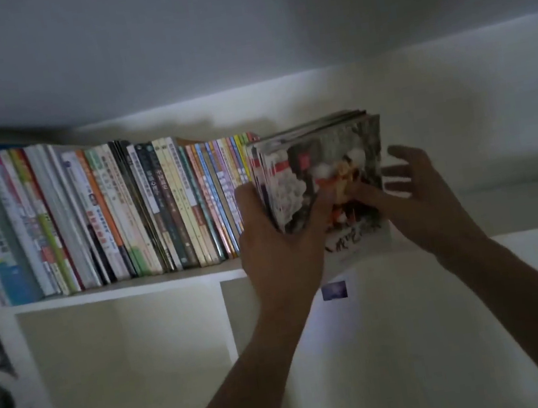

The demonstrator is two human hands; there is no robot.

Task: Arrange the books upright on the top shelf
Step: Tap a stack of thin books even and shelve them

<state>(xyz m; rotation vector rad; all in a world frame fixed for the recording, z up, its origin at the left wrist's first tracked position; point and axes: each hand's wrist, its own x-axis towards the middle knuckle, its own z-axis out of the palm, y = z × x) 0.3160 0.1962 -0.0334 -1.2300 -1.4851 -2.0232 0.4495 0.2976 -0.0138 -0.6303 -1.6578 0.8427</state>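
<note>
1. Nearest, two bare forearms reach up from 6 o'clock in a dim room.
2. The left hand [275, 237] grips a bundle of thin books [322, 175], fingers curled round its spine edge.
3. The right hand [422, 196] is spread open, its fingertips touching the front cover.
4. The bundle stands tilted on the white top shelf [127, 289], just right of centre.
5. At 9 o'clock, a row of upright books [107, 216] fills the shelf.
6. A small purple sticker [334, 290] sits below the shelf.
7. A white fretwork panel [1, 397] stands at 8 o'clock.
8. Farthest, the pale wall [453, 101] meets the ceiling.
</note>
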